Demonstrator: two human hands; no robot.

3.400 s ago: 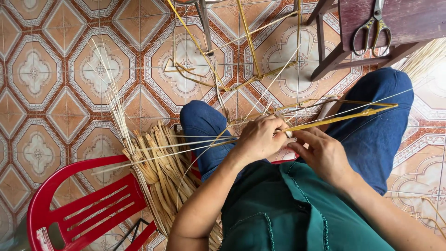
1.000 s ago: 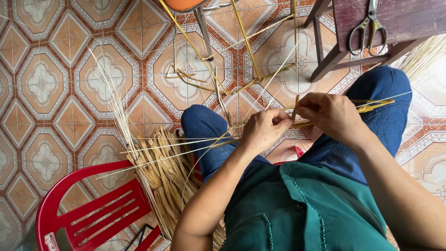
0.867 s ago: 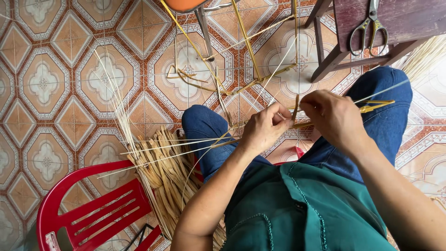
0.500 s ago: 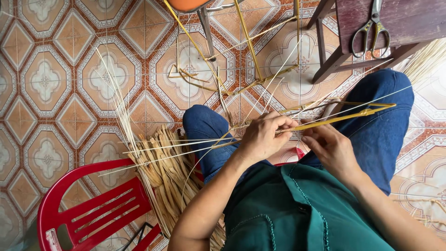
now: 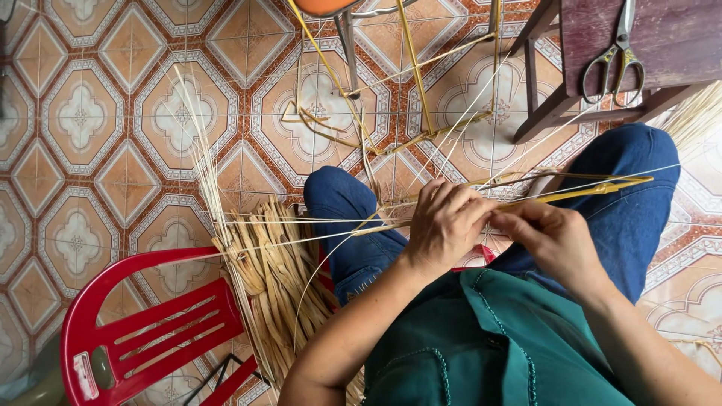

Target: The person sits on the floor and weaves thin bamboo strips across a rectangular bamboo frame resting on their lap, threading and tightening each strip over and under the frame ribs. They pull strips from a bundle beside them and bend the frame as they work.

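We see the left hand (image 5: 445, 225) curled over the knees, fingers pressed together and pinching a bunch of thin pale straw strands (image 5: 316, 234) that run out sideways from under it toward the person's left, across the left knee (image 5: 340, 201); the right hand (image 5: 553, 242) sits just beside it, nearly touching, fingers bent and pinching the near end of a long yellow flat strip (image 5: 579, 194) that runs away from the fingertips over the right knee (image 5: 630, 173); we note the strip lies above and beyond the right hand, its far end well apart from both hands; more fine strands fan up from between the two hands toward the tiled floor (image 5: 90, 120), where loose yellow strips (image 5: 353, 113) lie crossed; a bundle of wider dried straw (image 5: 274, 286) lies beside the left knee, near the left forearm, leaning on a red plastic chair (image 5: 143, 331); a dark wooden stool (image 5: 639, 45) stands past the right knee with a pair of scissors (image 5: 615, 56) resting on top, well apart from the hands; a metal leg under an orange seat (image 5: 331, 6) shows at the top edge; person wears a green top and blue jeans
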